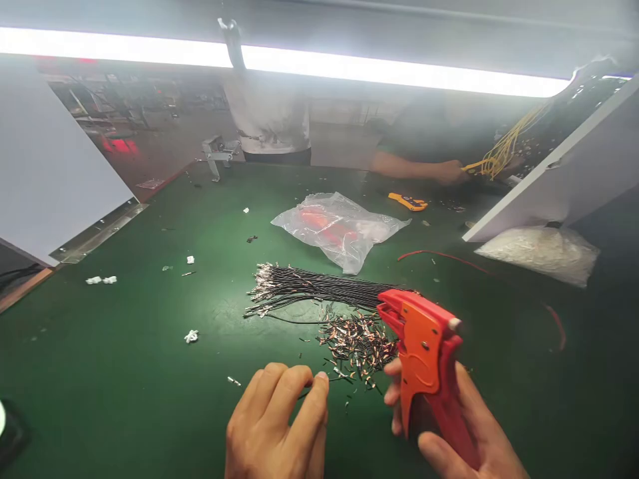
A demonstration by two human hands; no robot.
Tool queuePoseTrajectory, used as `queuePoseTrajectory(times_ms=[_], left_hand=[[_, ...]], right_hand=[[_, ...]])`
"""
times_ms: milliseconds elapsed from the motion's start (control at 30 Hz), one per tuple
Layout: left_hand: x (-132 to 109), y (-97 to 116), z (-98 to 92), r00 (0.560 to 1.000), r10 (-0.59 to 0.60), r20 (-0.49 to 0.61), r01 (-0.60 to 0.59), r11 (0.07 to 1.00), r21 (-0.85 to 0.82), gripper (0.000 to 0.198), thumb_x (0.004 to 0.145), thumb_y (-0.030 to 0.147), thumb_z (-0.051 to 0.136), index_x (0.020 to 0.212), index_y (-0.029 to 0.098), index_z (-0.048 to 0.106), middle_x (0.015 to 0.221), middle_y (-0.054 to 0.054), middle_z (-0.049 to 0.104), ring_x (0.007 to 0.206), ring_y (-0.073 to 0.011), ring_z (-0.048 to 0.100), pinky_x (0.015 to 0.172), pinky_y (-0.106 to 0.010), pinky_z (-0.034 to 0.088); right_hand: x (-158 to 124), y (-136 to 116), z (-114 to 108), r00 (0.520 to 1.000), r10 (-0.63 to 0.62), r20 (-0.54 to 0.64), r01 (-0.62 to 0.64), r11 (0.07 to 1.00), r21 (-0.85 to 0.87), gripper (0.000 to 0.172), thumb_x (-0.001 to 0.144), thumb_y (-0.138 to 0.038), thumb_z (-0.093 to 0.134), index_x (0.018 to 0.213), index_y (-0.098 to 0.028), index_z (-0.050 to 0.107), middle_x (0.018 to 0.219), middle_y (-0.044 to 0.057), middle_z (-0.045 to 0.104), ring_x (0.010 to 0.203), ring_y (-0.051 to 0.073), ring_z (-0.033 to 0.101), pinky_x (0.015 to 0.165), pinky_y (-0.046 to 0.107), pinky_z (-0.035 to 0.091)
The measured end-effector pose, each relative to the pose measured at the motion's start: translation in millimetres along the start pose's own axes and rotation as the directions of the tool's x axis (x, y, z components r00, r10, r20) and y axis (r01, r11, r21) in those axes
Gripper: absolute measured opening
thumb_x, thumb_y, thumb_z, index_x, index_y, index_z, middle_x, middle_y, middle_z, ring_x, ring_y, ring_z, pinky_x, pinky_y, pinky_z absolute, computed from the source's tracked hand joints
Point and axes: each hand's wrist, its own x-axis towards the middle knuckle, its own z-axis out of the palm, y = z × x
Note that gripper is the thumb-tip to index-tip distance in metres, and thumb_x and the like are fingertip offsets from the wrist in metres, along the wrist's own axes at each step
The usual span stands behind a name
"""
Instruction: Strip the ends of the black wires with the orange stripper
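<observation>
My left hand (pixel 279 422) is closed at the bottom centre, thumb and forefinger pinching a thin black wire whose short end shows near the fingertips. To its right my right hand (pixel 479 426) is wrapped round the handles of a red and orange wire stripper (pixel 422 346), its jaws pointing up and left. Behind the hands, a bundle of black wires (pixel 319 286) with metal-tipped ends lies across the green table (pixel 124 359). Between the bundle and my left hand is a heap of short black and copper wire scraps (pixel 359 342).
A clear plastic bag (pixel 344 229) with red things inside lies behind the bundle, near a yellow-orange tool (pixel 408 201). White connectors (pixel 191 336) are scattered at left. Another bag (pixel 542 253) sits by the right panel. Across the table, a person's hand (pixel 449 172) holds yellow wires.
</observation>
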Motion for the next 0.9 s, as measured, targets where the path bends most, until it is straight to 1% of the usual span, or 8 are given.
queuePoseTrajectory(times_ms=[133,200,300,367,500,667,833,900], left_hand=[[-1,12,5.1,1.0,0.016,0.011,-0.016,1.0,0.002,0.021,0.079,0.0,0.066,0.096,0.013,0.065,0.08,-0.006,0.068,0.071,-0.0169,0.053,0.061,-0.029,0.046],[0,20,8.2,1.0,0.025,-0.015,-0.025,1.0,0.01,0.019,0.081,0.001,0.064,0.093,0.015,0.065,0.077,-0.004,0.069,0.069,-0.0167,0.056,0.063,-0.029,0.048],[0,35,17.9,0.991,0.058,-0.121,-0.051,0.997,0.06,0.019,0.085,0.001,0.059,0.086,0.019,0.064,0.069,0.001,0.068,0.065,-0.0136,0.06,0.069,-0.029,0.049],[-1,43,26.7,0.958,-0.015,-0.287,0.04,0.996,0.081,0.023,0.089,0.002,0.054,0.078,0.02,0.062,0.063,0.003,0.064,0.061,-0.0124,0.059,0.072,-0.03,0.047],[-3,47,37.1,0.946,-0.06,-0.318,0.08,0.996,0.049,0.025,0.092,0.004,0.052,0.078,0.021,0.063,0.062,0.003,0.064,0.062,-0.0126,0.058,0.077,-0.031,0.047],[1,40,31.8,0.969,0.004,-0.248,0.006,0.999,0.039,0.024,0.091,0.001,0.052,0.08,0.02,0.062,0.06,0.002,0.063,0.06,-0.0138,0.053,0.071,-0.03,0.046],[-3,40,32.9,0.967,0.004,-0.256,0.0,1.0,0.016,0.025,0.093,0.002,0.046,0.083,0.019,0.061,0.058,0.001,0.059,0.056,-0.014,0.048,0.058,-0.029,0.037],[-6,42,35.3,0.971,0.009,-0.239,-0.005,1.0,0.016,0.025,0.093,0.002,0.046,0.082,0.019,0.061,0.058,0.001,0.058,0.054,-0.0136,0.046,0.055,-0.03,0.031]], right_hand=[[3,8,8,0.969,-0.244,-0.026,0.242,0.968,-0.073,0.051,0.105,-0.049,0.042,0.146,-0.052,0.013,0.102,0.0,0.068,0.077,0.02,0.068,0.073,0.037,0.06],[5,12,9,0.914,-0.406,-0.007,0.389,0.879,-0.277,0.039,0.108,-0.037,0.035,0.144,-0.052,0.029,0.11,0.002,0.062,0.086,0.018,0.066,0.076,0.034,0.06],[8,15,4,0.836,-0.533,0.131,0.496,0.631,-0.596,0.029,0.108,-0.028,0.038,0.125,-0.034,0.06,0.119,0.006,0.046,0.1,0.018,0.061,0.088,0.029,0.057],[10,15,-2,0.806,-0.533,0.256,0.553,0.527,-0.645,0.023,0.106,-0.029,0.044,0.118,-0.028,0.063,0.122,0.008,0.039,0.105,0.019,0.06,0.091,0.027,0.057],[13,12,-6,0.755,-0.535,0.38,0.636,0.455,-0.623,0.015,0.099,-0.017,0.054,0.112,-0.023,0.06,0.125,0.01,0.036,0.102,0.019,0.059,0.085,0.027,0.059],[12,8,0,0.76,-0.543,0.358,0.616,0.427,-0.662,0.027,0.09,-0.001,0.053,0.104,-0.023,0.061,0.128,0.012,0.038,0.097,0.017,0.063,0.08,0.026,0.061],[10,13,0,0.838,-0.457,0.299,0.511,0.463,-0.724,0.035,0.09,-0.004,0.054,0.114,-0.029,0.063,0.099,0.005,0.062,0.066,0.014,0.066,0.055,0.021,0.061],[9,17,2,0.857,-0.441,0.268,0.471,0.456,-0.755,0.035,0.09,-0.005,0.054,0.113,-0.029,0.064,0.099,0.005,0.064,0.061,0.014,0.065,0.051,0.021,0.06]])
